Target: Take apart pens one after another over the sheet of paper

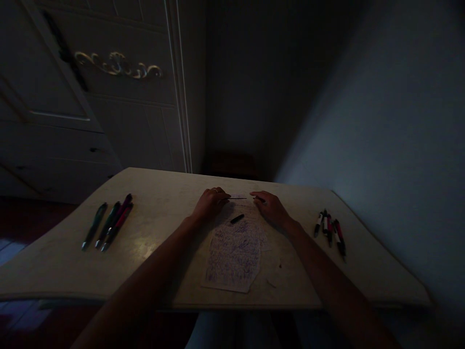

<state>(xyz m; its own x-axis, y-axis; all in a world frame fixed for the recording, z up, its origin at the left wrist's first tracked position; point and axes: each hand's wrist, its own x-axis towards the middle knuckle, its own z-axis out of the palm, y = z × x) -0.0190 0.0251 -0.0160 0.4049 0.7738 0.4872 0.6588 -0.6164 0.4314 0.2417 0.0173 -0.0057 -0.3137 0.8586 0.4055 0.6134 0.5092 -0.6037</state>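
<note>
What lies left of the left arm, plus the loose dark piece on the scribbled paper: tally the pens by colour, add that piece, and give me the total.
Green pens: 2
Purple pen: 1
Pinkish-red pen: 1
Loose dark piece on the scribbled paper: 1
Total: 5

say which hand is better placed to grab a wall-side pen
Probably the right hand: the wall-side pens lie outside its forearm, though it may hold something small. The left hand pinches a thin rod and would have to cross that forearm.
</note>
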